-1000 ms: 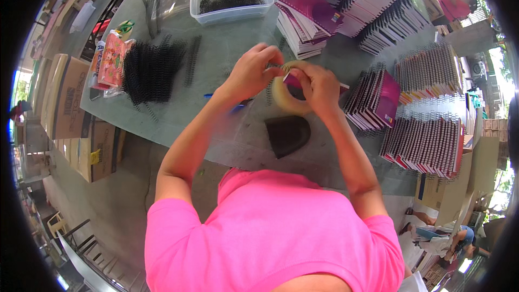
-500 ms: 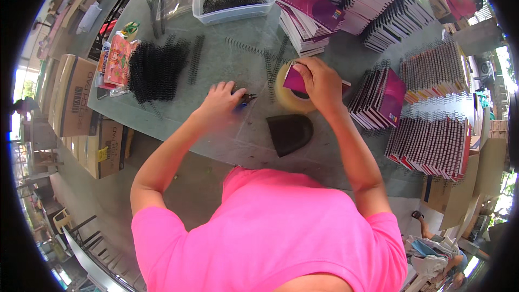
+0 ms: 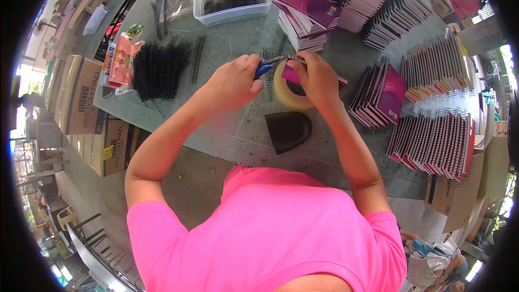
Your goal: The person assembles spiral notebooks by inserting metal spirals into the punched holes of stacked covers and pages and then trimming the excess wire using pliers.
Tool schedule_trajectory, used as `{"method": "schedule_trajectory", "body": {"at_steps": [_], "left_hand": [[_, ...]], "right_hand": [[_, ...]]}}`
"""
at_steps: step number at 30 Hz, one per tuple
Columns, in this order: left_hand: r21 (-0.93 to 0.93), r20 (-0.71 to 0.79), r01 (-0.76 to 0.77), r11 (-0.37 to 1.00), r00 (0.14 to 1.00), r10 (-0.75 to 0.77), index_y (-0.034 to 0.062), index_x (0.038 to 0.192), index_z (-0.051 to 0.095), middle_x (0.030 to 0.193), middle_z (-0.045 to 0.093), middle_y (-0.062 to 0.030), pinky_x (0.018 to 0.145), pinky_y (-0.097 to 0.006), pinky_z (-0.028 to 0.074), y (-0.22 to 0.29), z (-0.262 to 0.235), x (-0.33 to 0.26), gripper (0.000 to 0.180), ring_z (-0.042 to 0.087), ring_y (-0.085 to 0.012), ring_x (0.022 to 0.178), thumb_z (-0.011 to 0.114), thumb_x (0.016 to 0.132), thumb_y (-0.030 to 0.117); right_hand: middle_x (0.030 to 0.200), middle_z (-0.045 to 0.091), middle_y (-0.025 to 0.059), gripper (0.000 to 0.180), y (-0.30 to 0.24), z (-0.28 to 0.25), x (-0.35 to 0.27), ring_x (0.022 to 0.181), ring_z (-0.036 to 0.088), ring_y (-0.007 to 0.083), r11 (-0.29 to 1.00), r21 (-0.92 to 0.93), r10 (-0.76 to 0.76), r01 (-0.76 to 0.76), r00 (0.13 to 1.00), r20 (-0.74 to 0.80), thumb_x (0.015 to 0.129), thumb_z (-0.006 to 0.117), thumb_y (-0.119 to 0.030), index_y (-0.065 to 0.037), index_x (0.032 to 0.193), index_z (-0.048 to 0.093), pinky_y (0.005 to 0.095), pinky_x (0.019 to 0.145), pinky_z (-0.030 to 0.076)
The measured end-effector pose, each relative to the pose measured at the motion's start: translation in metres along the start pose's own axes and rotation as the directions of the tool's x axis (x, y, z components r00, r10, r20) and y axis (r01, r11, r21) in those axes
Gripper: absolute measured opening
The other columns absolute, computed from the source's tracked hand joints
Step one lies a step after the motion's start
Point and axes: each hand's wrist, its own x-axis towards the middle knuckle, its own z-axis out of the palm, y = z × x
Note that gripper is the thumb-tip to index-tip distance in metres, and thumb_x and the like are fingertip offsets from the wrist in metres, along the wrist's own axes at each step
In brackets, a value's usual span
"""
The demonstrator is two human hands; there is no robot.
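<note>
Blue-handled pliers (image 3: 263, 69) are gripped in my left hand (image 3: 231, 82), their jaws pointing right. The tips come up to the top corner of a small purple-covered notebook (image 3: 291, 71). My right hand (image 3: 320, 77) holds that notebook between thumb and fingers; much of it is hidden behind the hand. Underneath is a wide roll of tape (image 3: 280, 95) lying on the table. Just beyond my hands lie loose black spiral coils (image 3: 268, 87), partly covered by them. Closer to me rests a dark, round-ended block (image 3: 288, 132).
At left sits a heap of black coils (image 3: 161, 70) beside colourful packets (image 3: 122, 60). A clear plastic tub (image 3: 232, 17) with coils stands at the back. Purple notebooks (image 3: 385, 94), a loose purple stack (image 3: 311, 8) and rows of spiral-bound books (image 3: 432, 143) crowd the right side.
My left hand has lifted the pliers from the table and moved right and away from me, bringing their jaws to the notebook's corner. My right hand stays nearly in place with the notebook.
</note>
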Motion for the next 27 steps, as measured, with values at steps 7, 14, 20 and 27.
{"method": "schedule_trajectory", "body": {"at_steps": [7,14,20,27], "left_hand": [[0.314,0.131,-0.023,0.949,0.991,-0.019,0.0019,0.104,0.052,0.095,0.058,-0.0182,0.077,-0.045,0.047,0.017,0.000,0.022,0.034,0.058,-0.0351,0.091,0.048,0.080,0.026],[0.439,0.178,0.018,0.899,0.978,-0.106,0.0021,0.102,0.053,0.094,0.060,-0.0172,0.078,-0.045,0.047,0.033,-0.006,0.025,0.033,0.059,-0.0344,0.092,0.050,0.080,0.026],[0.400,0.134,-0.057,0.915,0.991,0.003,0.0017,0.099,0.053,0.089,0.061,-0.0165,0.075,-0.045,0.048,0.023,0.000,0.031,0.029,0.062,-0.0341,0.089,0.059,0.076,0.017],[0.217,-0.012,0.193,0.957,0.981,-0.195,0.0052,0.094,0.056,0.089,0.059,-0.0148,0.072,-0.045,0.046,-0.033,0.033,-0.021,0.028,0.059,-0.0358,0.085,0.066,0.078,0.026]], "right_hand": [[0.086,0.063,0.0109,0.018,0.004,0.002,0.000,0.078,0.061,0.0321,0.994,0.110,0.020,-0.021,1.000,0.005,0.078,0.065,-0.016,-0.005,0.090,0.058,0.0417,0.067,0.047],[0.082,0.060,0.0086,0.016,-0.001,-0.001,0.000,0.077,0.061,0.0298,0.993,0.093,0.067,-0.070,0.997,0.036,0.076,0.066,-0.013,-0.007,0.086,0.055,0.0403,0.065,0.046],[0.085,0.061,0.0080,0.019,0.004,0.002,-0.002,0.074,0.062,0.0260,0.999,0.048,-0.006,0.006,1.000,0.006,0.074,0.067,-0.009,-0.008,0.090,0.058,0.0345,0.062,0.049],[0.091,0.063,0.0092,0.024,0.003,-0.022,0.002,0.082,0.062,0.0274,1.000,-0.005,0.000,0.000,0.996,0.089,0.076,0.068,-0.014,-0.008,0.098,0.061,0.0364,0.070,0.048]]}}
